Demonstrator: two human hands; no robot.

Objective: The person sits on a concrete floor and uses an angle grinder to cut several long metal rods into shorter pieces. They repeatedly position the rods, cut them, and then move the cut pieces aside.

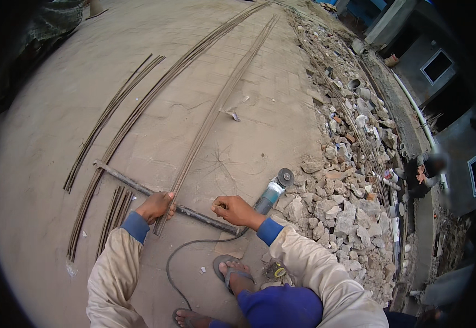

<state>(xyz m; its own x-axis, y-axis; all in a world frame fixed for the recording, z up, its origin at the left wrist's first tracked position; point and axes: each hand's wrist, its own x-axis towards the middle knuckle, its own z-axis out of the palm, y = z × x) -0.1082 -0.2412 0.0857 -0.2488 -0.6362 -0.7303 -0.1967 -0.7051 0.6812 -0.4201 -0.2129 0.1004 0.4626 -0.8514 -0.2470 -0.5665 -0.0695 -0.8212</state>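
Observation:
My left hand (156, 206) is closed on the near end of a bundle of long thin steel rods (210, 117) that runs away across the paved ground. The rods' near end rests over a dark metal bar (134, 186) lying crosswise. My right hand (233, 210) grips the same bar a little to the right, fist closed. Just beyond my right hand lies an angle grinder (272, 192) with a grey disc, its black cable (179, 257) curling back past my sandalled feet.
Two more rod bundles (139, 104) and short cut rods (115, 213) lie to the left. A strip of broken stone rubble (342, 180) borders the right side. Beyond it, a white pipe (413, 106), a crouching person (425, 174) and grey walls.

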